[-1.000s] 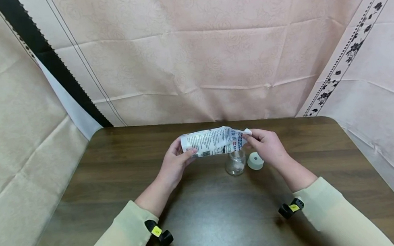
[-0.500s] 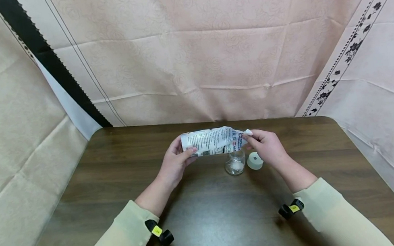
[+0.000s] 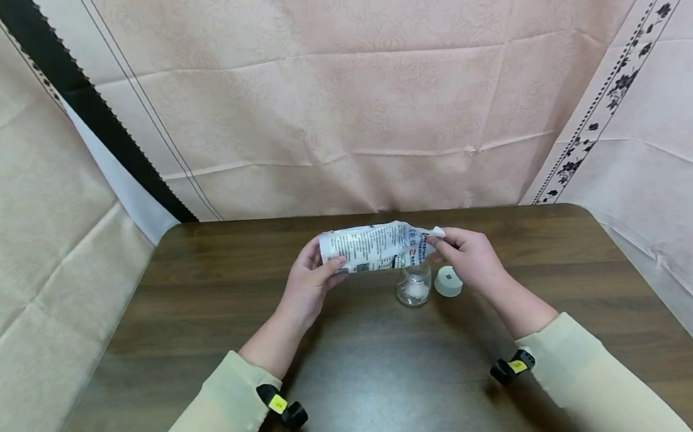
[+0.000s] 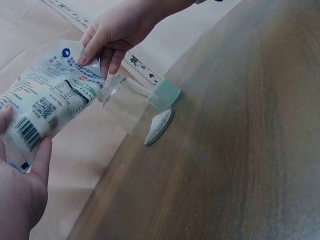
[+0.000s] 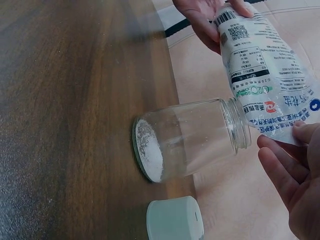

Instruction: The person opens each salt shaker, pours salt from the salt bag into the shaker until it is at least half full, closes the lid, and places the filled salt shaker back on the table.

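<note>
A printed plastic salt bag (image 3: 371, 247) lies tilted over a clear glass jar (image 3: 412, 295), its right-hand end at the jar's mouth. My left hand (image 3: 304, 283) grips the bag's left end, thumb on the front. With thumb and fingers, my right hand (image 3: 474, 257) pinches the corner at the other end. White salt (image 5: 151, 156) covers the jar's bottom in the right wrist view. The jar stands upright on the table, neither hand holding it. Beside it rests a pale green lid (image 3: 449, 283).
The brown wooden table (image 3: 367, 399) ends at a far edge just behind the bag. Patterned cloth (image 3: 335, 117) hangs beyond it and on both sides. Small white specks lie scattered on the wood in the left wrist view.
The white heap in the jar has grown a little. Both hands and the bag have hardly moved.
</note>
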### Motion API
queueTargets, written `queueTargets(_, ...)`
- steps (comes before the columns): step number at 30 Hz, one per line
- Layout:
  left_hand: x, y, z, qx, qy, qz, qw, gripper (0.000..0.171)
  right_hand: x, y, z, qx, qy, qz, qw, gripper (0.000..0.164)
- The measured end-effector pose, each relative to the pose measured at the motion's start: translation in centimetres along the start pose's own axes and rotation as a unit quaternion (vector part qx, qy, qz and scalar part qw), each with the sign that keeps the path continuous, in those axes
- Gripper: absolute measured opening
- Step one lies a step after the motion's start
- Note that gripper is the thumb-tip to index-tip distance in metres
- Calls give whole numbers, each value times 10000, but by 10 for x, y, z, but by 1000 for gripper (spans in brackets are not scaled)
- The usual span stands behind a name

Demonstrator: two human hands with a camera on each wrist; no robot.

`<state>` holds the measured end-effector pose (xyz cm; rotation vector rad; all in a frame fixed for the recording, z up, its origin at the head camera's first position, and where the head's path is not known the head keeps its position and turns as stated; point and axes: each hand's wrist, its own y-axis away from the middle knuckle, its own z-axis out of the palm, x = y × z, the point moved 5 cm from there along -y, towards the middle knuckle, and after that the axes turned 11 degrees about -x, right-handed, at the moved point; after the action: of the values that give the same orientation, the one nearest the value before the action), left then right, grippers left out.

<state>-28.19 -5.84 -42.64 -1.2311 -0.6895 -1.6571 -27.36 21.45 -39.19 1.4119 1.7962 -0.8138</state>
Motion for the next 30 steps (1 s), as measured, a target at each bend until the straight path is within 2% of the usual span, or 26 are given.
queueTargets(15, 5, -1, 4, -30, -122, 139, 9998, 55, 0, 1, -2, 7, 13, 107, 9999, 27)
queueTargets(30, 6, -3, 6, -68, -343, 97, 9993, 56, 4, 1, -2, 33, -57, 148, 9999, 28)
